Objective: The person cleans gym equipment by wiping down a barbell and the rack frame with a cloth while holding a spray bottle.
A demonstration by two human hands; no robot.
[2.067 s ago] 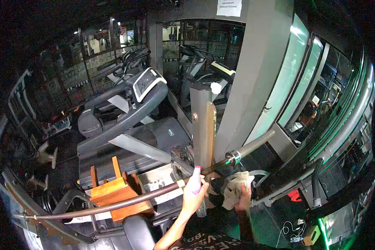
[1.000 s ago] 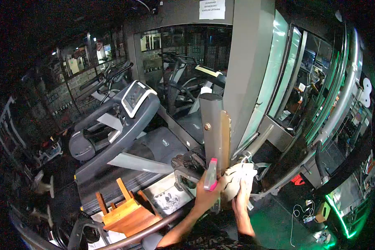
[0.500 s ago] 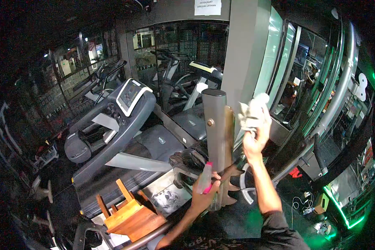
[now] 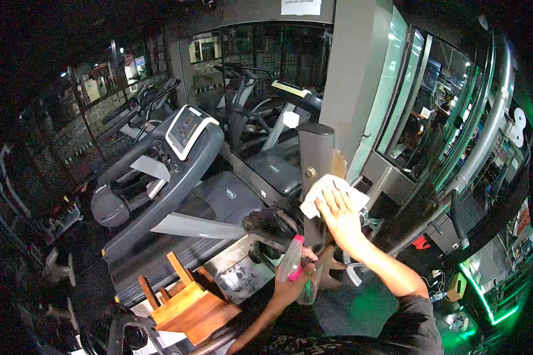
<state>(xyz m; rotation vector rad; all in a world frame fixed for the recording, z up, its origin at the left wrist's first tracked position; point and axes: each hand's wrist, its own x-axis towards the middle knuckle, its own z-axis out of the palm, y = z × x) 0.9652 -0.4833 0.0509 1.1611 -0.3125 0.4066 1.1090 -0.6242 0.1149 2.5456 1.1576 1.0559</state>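
Observation:
My right hand (image 4: 340, 222) lies over a white cloth (image 4: 321, 190), fingers spread on it, pressing it to the upright grey post (image 4: 317, 148) of a gym machine. Part of the post's worn brownish side edge shows just above the cloth. Lower down, my left hand (image 4: 291, 289) is wrapped around a see-through spray bottle (image 4: 289, 261) with pink parts, close to the foot of the post. The fingers cover some of the bottle.
A treadmill (image 4: 192, 133) stands to the left, beside dark mirrors. Nearer to me is a wooden stool (image 4: 192, 313) with its legs pointing up. Curved metal tubing (image 4: 497, 112) rises at the right. A white cable (image 4: 437, 284) lies on the floor.
My right hand has come down and left from beside the post, and the bunched cloth is now spread against it. My left hand still holds the bottle in nearly the same place.

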